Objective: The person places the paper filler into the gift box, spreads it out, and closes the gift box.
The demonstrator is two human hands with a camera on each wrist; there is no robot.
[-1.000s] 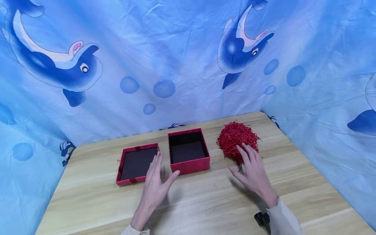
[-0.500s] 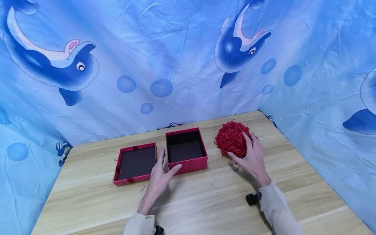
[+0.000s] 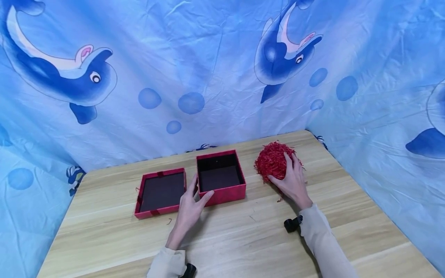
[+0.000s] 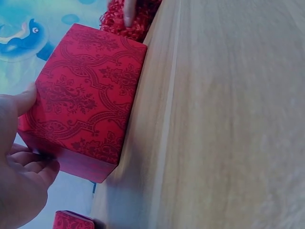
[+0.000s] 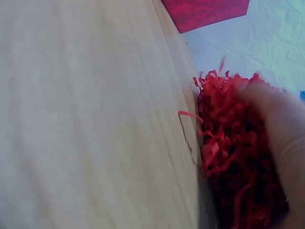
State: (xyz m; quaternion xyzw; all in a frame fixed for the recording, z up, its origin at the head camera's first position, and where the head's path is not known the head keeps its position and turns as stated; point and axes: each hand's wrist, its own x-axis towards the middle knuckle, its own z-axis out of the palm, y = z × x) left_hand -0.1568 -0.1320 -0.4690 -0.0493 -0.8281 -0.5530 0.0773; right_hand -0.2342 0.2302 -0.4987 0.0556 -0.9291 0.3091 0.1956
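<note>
A red patterned gift box [image 3: 226,196] with a black inside stands open-topped near the back of the table. My left hand [image 3: 189,208] grips its front left corner. In the left wrist view the thumb lies at the edge of the patterned wall [image 4: 86,90], and the bent fingers [image 4: 40,167] rest along the adjoining side. To the right is a heap of red shredded paper [image 3: 272,160]. My right hand [image 3: 293,183] grasps the heap's front right side, fingers over it and thumb at its front. The right wrist view has that thumb sunk into the paper strands [image 5: 233,138].
Left of the box lies its shallow red lid [image 3: 163,193], inside up, close to my left hand. A few loose paper strands [image 3: 169,221] are on the wooden table [image 3: 243,247]. A blue dolphin-print curtain [image 3: 208,58] hangs right behind the table.
My right hand has moved forward onto the shredded paper and closed around part of it. My left hand has shifted right and forward to the box's corner. Box and lid stay put.
</note>
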